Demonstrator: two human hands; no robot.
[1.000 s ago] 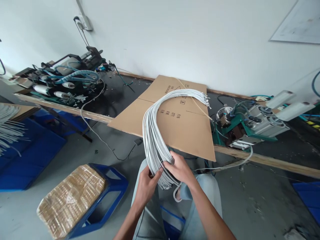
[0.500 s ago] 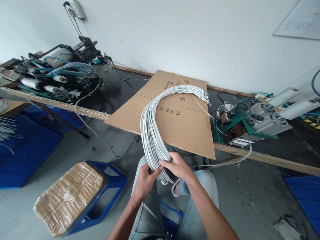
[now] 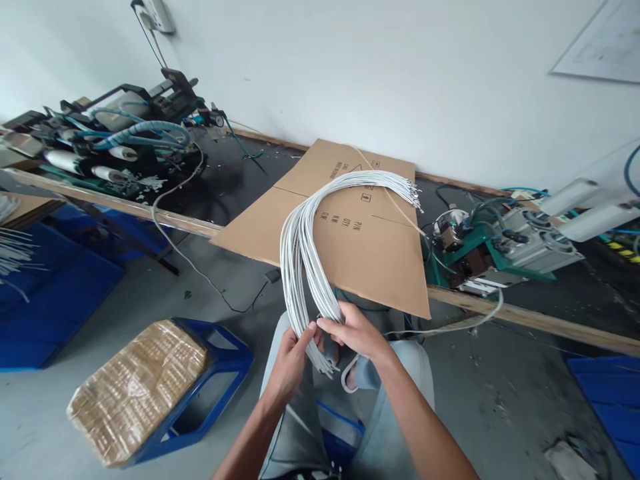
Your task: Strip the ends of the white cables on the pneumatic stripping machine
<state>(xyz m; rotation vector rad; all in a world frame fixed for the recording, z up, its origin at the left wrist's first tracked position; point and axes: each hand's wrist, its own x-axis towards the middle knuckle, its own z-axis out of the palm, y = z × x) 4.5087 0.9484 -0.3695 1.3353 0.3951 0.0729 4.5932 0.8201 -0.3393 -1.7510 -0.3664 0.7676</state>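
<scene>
A thick bundle of white cables (image 3: 300, 230) arcs over a flat cardboard sheet (image 3: 377, 260) and hangs past its front edge toward my lap. Near its lower end the bundle is parted into two strands with a narrow gap. My left hand (image 3: 296, 350) is closed around the left strand, whose loose ends stick out below it. Around the right strand my right hand (image 3: 353, 330) is closed, thumb toward the left hand. The far ends (image 3: 414, 195), with small metal tips, lie on the cardboard at the right.
A pneumatic machine (image 3: 115, 133) stands on the bench at left, another machine (image 3: 500, 240) at right. A blue stool (image 3: 215, 380) with a taped cardboard top is at lower left. A grey cord (image 3: 195, 260) hangs from the bench to the floor.
The bundle, held together before, has split into two strands, one in each hand. The left hand's strand has swung slightly left, opening a gap.
</scene>
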